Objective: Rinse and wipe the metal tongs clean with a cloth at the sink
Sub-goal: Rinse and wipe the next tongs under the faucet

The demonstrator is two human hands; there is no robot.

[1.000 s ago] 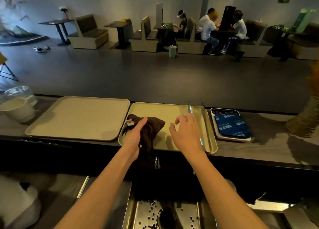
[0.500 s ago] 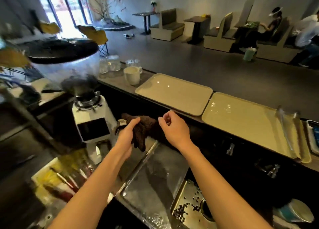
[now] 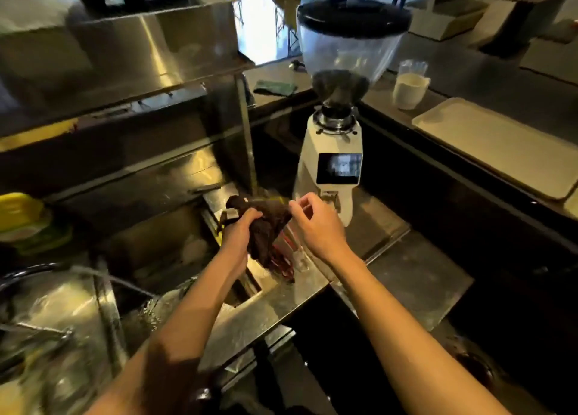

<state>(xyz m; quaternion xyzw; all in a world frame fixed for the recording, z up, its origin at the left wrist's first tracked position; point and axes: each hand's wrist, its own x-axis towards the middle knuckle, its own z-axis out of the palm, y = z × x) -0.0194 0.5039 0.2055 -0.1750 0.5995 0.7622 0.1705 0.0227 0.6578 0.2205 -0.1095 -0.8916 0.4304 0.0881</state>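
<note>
My left hand [image 3: 238,231] grips a bunched dark brown cloth [image 3: 269,224] and holds it above the right rim of the steel sink [image 3: 275,302]. My right hand [image 3: 316,224] is right beside it, thumb and forefinger pinching the cloth's right corner. The cloth hangs down between both hands. The metal tongs are out of view. A curved tap [image 3: 28,272] reaches in from the left, and water seems to run into the basin below it.
A white coffee grinder [image 3: 337,170] stands just behind my hands. Red-handled tools [image 3: 283,266] lie under the cloth. Beige trays [image 3: 500,145] and a white cup [image 3: 409,91] sit on the counter at right. A steel shelf [image 3: 140,80] overhangs the sink.
I have turned left from the tray holding the tongs towards the sink. The cloth came off the tray in my left hand, and my right hand joined it.
</note>
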